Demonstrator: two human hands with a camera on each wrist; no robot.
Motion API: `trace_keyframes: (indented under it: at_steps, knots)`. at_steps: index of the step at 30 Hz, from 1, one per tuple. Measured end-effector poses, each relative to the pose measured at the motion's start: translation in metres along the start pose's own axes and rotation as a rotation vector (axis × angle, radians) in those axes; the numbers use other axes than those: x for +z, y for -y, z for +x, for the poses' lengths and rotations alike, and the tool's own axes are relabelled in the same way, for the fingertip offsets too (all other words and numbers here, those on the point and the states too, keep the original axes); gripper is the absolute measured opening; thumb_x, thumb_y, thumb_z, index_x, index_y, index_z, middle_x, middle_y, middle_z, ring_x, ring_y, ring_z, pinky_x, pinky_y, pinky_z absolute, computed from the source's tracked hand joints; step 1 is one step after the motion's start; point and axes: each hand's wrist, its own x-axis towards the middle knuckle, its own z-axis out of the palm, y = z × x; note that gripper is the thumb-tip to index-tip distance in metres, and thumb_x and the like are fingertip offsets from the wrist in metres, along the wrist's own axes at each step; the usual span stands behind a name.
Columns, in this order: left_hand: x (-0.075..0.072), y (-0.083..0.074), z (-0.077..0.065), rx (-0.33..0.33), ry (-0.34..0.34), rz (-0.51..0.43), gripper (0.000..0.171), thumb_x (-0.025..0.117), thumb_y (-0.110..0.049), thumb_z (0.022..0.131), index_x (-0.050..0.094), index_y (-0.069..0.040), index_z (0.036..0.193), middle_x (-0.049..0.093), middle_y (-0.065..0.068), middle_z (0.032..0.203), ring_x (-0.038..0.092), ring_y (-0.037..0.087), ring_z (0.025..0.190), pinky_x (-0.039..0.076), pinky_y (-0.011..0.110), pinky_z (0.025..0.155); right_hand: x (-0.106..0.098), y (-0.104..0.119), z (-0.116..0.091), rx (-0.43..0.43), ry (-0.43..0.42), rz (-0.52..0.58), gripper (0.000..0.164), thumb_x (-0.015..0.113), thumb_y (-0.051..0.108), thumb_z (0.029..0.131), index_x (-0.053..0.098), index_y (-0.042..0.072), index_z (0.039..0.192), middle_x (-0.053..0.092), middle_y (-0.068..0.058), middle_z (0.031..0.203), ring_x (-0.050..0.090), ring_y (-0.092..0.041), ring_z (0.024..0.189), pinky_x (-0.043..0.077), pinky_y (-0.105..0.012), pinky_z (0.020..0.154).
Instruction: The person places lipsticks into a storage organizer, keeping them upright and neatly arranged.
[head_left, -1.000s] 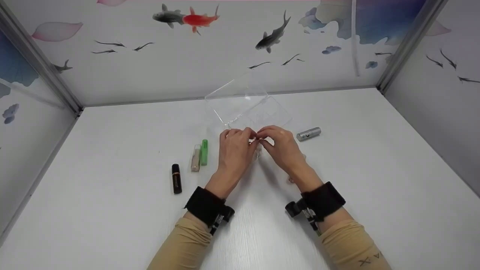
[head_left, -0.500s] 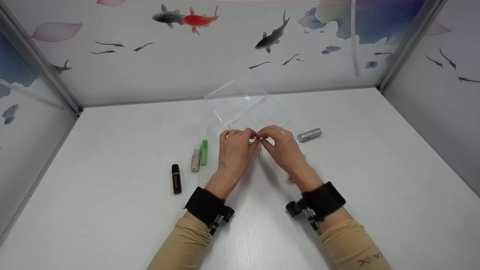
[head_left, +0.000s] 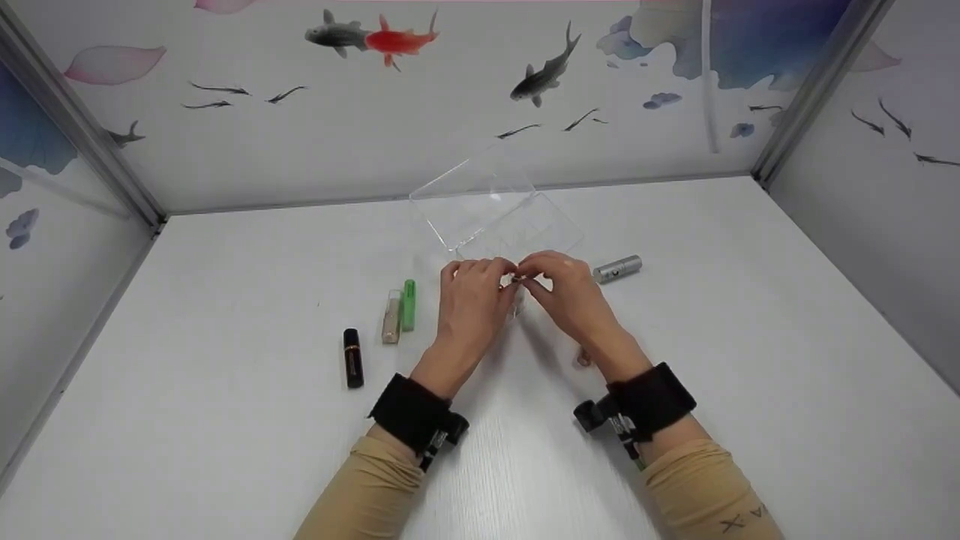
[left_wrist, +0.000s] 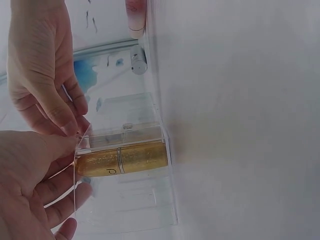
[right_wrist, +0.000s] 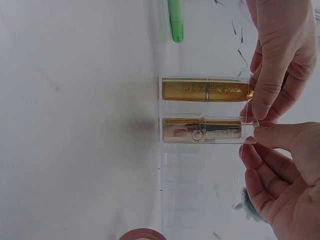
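In the head view my left hand (head_left: 474, 300) and right hand (head_left: 570, 292) meet fingertip to fingertip at the front of a clear plastic box (head_left: 450, 247). Between them stands a clear, square lipstick tube (right_wrist: 220, 131) with a round mark on its side. The right thumb and fingers pinch its top from one side; the left thumb and bent fingers close on the same end from the other. Right beside it, a gold lipstick tube (left_wrist: 137, 159) stands upright, its tip close to the left fingers. Both tubes are mostly hidden under the hands in the head view.
A silver tube (head_left: 618, 269) lies to the right. On the left lie a green tube (head_left: 409, 305), a clear-capped beige tube (head_left: 391, 318) and a black tube (head_left: 353, 358). A pinkish round-ended item (head_left: 583, 358) shows beside the right wrist. Printed walls (head_left: 420, 150) enclose the table.
The right hand and wrist have shifted slightly to the right, and a small gap with a glint shows between the fingertips. The left hand has hardly moved.
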Motion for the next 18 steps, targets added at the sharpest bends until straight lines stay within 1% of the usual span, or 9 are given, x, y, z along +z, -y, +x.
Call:
trace_keyframes:
  at_steps: [4, 7, 10, 14, 16, 18]
  knots:
    - [-0.002, -0.002, 0.0, 0.001, 0.007, -0.008, 0.014, 0.069, -0.026, 0.085, 0.067, -0.021, 0.098, 0.072, -0.006, 0.095, 0.065, 0.016, 0.095, 0.042, 0.037, 0.091, -0.007, 0.0, 0.001, -0.006, 0.013, 0.012, 0.013, 0.067, 0.002, 0.084, 0.071, 0.007, 0.095, 0.071, -0.006, 0.095, 0.067, -0.019, 0.088, 0.053, -0.038, 0.077]
    - [-0.003, -0.004, 0.0, 0.006, 0.009, -0.01, 0.014, 0.068, -0.025, 0.086, 0.067, -0.021, 0.099, 0.072, -0.005, 0.097, 0.065, 0.016, 0.096, 0.042, 0.036, 0.092, -0.014, 0.001, 0.002, 0.006, 0.056, 0.024, 0.014, 0.066, 0.003, 0.085, 0.071, 0.007, 0.097, 0.071, -0.007, 0.097, 0.067, -0.02, 0.087, 0.054, -0.039, 0.077]
    - [-0.005, -0.007, 0.0, 0.015, 0.007, -0.014, 0.014, 0.068, -0.024, 0.085, 0.067, -0.02, 0.099, 0.071, -0.005, 0.098, 0.065, 0.016, 0.097, 0.042, 0.035, 0.093, -0.024, 0.002, 0.002, 0.03, 0.145, 0.031, 0.016, 0.065, 0.004, 0.087, 0.07, 0.006, 0.102, 0.07, -0.008, 0.101, 0.067, -0.022, 0.089, 0.054, -0.041, 0.078]
    - [-0.009, -0.013, -0.001, 0.038, 0.01, -0.033, 0.014, 0.069, -0.023, 0.085, 0.067, -0.02, 0.098, 0.07, -0.005, 0.096, 0.064, 0.015, 0.096, 0.041, 0.035, 0.094, -0.039, 0.002, 0.001, 0.08, 0.322, 0.009, 0.021, 0.064, 0.009, 0.088, 0.067, 0.005, 0.109, 0.069, -0.01, 0.107, 0.066, -0.023, 0.092, 0.053, -0.04, 0.08]
    - [-0.011, -0.016, -0.002, 0.053, 0.025, -0.049, 0.014, 0.069, -0.023, 0.085, 0.066, -0.02, 0.098, 0.07, -0.005, 0.096, 0.063, 0.015, 0.096, 0.041, 0.036, 0.094, -0.045, 0.0, 0.0, 0.107, 0.397, -0.012, 0.023, 0.064, 0.01, 0.088, 0.066, 0.005, 0.111, 0.069, -0.011, 0.108, 0.066, -0.024, 0.093, 0.053, -0.04, 0.081]
    - [-0.013, -0.02, -0.004, 0.08, 0.054, -0.068, 0.013, 0.068, -0.023, 0.085, 0.066, -0.02, 0.098, 0.07, -0.005, 0.097, 0.064, 0.015, 0.095, 0.042, 0.036, 0.093, -0.05, -0.003, -0.001, 0.13, 0.447, -0.033, 0.025, 0.064, 0.01, 0.088, 0.066, 0.005, 0.112, 0.068, -0.012, 0.108, 0.066, -0.025, 0.095, 0.052, -0.041, 0.082]
